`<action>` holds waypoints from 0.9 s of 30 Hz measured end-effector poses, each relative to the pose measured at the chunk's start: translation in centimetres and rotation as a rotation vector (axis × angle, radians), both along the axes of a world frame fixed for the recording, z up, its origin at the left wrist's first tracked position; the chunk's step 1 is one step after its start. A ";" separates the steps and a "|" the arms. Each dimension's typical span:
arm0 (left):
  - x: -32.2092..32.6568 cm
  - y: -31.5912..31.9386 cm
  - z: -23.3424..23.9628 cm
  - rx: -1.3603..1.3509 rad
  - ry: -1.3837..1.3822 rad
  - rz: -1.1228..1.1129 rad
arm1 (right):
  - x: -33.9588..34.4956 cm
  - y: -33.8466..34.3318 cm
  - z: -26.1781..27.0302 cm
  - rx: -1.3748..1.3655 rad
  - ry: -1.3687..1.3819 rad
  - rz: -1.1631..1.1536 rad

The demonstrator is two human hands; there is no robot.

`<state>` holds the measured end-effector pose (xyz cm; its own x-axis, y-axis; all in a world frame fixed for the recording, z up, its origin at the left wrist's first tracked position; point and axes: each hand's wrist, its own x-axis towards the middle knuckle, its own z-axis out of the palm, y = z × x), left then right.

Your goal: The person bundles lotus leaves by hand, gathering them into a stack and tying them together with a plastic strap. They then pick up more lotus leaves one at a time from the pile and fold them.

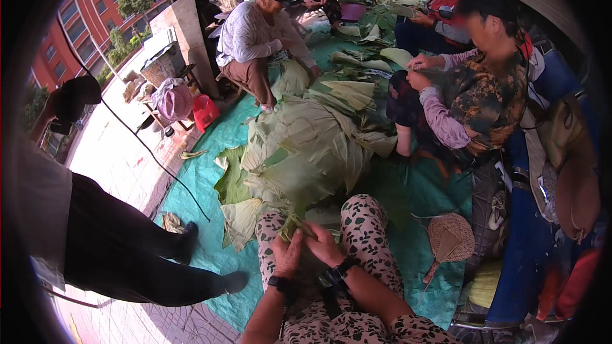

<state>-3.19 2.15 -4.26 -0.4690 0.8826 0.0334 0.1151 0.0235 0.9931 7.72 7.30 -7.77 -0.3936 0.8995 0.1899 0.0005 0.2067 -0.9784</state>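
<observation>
Over my lap, my left hand (288, 252) pinches the gathered edge of a green leaf (289, 227) between thumb and fingers. My right hand (323, 243) grips the same leaf's folded end, close beside the left. Both wrists wear dark bands. Just beyond my knees rises a large heap of wide, pale green leaves (311, 143), which look like lotus leaves. One limp leaf (239, 222) lies spread beside my left knee. The underside of the held leaf is hidden by my fingers.
A green tarpaulin (215, 172) covers the ground. People sit along both sides, including one in a patterned shirt (487, 100) at right. Someone in dark trousers (124, 243) stands at left. A woven hand fan (449, 239) lies right of my knee; a red plastic basin (205, 112) stands farther left.
</observation>
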 end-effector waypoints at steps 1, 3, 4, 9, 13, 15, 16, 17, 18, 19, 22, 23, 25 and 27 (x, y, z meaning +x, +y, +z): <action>0.0 0.4 -0.4 0.015 0.055 0.006 | 0.2 0.0 -0.1 -0.089 0.036 0.008; 0.3 0.9 -1.5 -0.011 0.098 -0.001 | 0.7 0.3 -0.8 -0.102 0.059 -0.010; 0.5 1.0 -2.0 0.022 0.083 0.019 | 0.5 0.4 -1.7 -0.070 0.037 -0.032; -0.1 -0.7 -0.5 -0.019 0.033 0.050 | -0.2 -0.8 -0.2 -0.089 -0.023 0.009; 0.1 -0.3 -0.7 -0.016 0.093 0.045 | -0.1 -0.4 -1.7 -0.071 -0.046 -0.032; 0.1 -0.1 -0.7 -0.060 0.142 0.048 | 0.3 0.1 -1.9 -0.066 -0.060 -0.005; 0.2 -0.1 -0.9 -0.050 0.146 0.046 | 0.4 0.1 -2.0 -0.075 -0.069 0.005; 0.2 -0.2 -1.2 -0.046 0.154 0.048 | 0.3 0.2 -2.1 -0.085 -0.077 0.015; 0.2 -0.1 -1.2 -0.043 0.161 0.052 | 0.3 0.2 -1.9 -0.079 -0.073 0.014; 0.2 0.0 -1.3 -0.038 0.164 0.051 | 0.3 0.1 -1.8 -0.090 -0.060 0.007; 0.4 -0.1 -1.3 -0.017 0.146 0.038 | 0.3 0.0 -1.5 -0.106 -0.066 -0.012; 0.3 -0.1 -1.3 -0.016 0.168 0.044 | 0.4 0.0 -1.6 -0.107 -0.086 -0.018; 0.3 0.0 -0.7 -0.017 0.191 0.043 | 0.4 0.1 -2.3 -0.107 -0.047 -0.021; 0.4 -0.2 -0.2 0.013 0.182 0.031 | 0.2 0.2 -2.8 -0.104 -0.007 -0.023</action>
